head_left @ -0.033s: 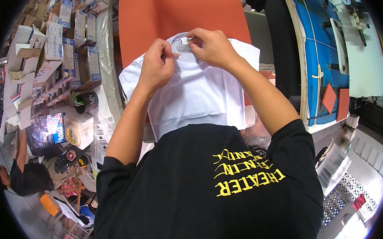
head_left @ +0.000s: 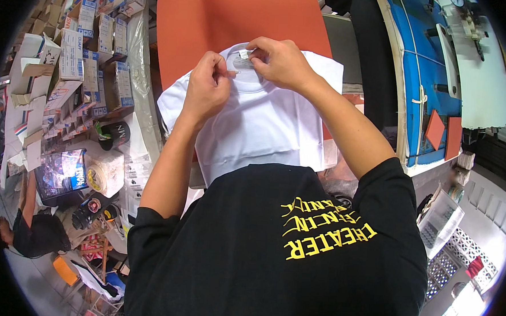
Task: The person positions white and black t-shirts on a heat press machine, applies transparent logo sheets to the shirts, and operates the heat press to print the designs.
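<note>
Many boxes [head_left: 71, 57] left of white shirt [head_left: 260, 130]

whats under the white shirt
An orange board lies under the white shirt, showing beyond its collar end. The cloth covers the part of the board directly beneath, so whether anything else sits there can't be seen.

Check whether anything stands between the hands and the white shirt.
Nothing visible does. The left hand and right hand are both right at the collar of the shirt, which lies on the orange board; the fingers hide their exact contact.
</note>
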{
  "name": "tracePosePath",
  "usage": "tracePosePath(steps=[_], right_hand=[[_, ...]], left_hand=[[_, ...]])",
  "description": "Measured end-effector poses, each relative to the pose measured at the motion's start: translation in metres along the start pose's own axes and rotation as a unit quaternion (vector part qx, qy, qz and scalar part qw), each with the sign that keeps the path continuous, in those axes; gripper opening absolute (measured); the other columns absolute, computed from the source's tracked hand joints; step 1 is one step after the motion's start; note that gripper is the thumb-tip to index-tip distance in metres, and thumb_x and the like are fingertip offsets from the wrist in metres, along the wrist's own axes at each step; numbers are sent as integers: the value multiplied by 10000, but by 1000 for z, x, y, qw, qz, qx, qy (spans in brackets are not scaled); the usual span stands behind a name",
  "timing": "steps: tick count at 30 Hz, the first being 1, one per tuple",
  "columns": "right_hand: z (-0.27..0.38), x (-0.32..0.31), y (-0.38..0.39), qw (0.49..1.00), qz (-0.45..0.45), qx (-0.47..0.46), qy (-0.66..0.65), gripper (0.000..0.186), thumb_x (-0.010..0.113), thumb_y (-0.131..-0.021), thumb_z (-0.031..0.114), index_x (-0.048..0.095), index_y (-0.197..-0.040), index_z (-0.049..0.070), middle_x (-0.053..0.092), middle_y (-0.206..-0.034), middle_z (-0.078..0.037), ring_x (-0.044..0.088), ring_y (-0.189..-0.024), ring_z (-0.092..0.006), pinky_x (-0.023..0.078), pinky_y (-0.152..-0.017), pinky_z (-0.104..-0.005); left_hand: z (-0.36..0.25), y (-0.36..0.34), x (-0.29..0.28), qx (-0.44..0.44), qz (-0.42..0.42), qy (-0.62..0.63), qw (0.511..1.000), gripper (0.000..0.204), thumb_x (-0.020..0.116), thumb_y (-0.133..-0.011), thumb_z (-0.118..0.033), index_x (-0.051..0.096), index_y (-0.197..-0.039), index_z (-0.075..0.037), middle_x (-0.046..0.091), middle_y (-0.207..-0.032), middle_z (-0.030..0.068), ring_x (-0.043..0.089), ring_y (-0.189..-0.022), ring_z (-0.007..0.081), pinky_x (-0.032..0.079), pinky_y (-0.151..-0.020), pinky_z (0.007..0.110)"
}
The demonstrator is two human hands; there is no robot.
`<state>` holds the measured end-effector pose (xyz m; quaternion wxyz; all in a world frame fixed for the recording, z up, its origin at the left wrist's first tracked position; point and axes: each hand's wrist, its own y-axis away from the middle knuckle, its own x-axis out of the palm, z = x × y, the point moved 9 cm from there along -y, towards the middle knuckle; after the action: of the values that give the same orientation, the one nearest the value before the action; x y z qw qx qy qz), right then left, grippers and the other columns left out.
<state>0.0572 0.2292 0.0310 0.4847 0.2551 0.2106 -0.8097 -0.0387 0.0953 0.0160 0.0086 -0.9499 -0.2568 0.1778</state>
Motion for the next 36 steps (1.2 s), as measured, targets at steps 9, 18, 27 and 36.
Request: tracePosePath(steps=[9, 18, 27, 36], right_hand=[[1, -1, 1, 1000, 3, 9, 2, 266, 693, -861, 111, 681, -1105, 4, 757, -952, -166, 752, -897, -280, 587, -812, -354], [0, 0, 1, 1000, 5, 10, 4, 277, 686, -861, 106, 675, -1114, -6, 754, -975, -176, 748, -923, -285, 586, -827, -357], [0, 0, 1, 1000, -1, 11, 4, 274, 691, -856, 106, 680, -1108, -1, 755, -963, -168, 751, -908, -279, 587, -815, -351], [12, 0, 7, 998, 3, -37, 51, 240, 692, -842, 87, 697, -1070, 15, 749, -927, -150, 740, -854, -297, 582, -777, -359]], left_hand=[[-4, -2, -6, 18, -48, 31, 998, 120, 513, -813, 86, 487, -881, -10, 539, -793, 95, 654, -752, 178, 481, -653, 292], [-8, -3, -2, 6, -26, 13, 1000, 130, 516, -813, 91, 480, -887, -9, 535, -788, 96, 651, -748, 179, 488, -670, 296], [-4, 0, -2, 6, -29, 28, 999, 126, 499, -815, 89, 482, -895, -7, 533, -809, 105, 692, -795, 206, 493, -678, 302], [-25, 4, -14, 90, -68, -133, 985, 206, 563, -759, 87, 600, -948, 15, 612, -932, 153, 649, -834, 286, 524, -740, 359]])
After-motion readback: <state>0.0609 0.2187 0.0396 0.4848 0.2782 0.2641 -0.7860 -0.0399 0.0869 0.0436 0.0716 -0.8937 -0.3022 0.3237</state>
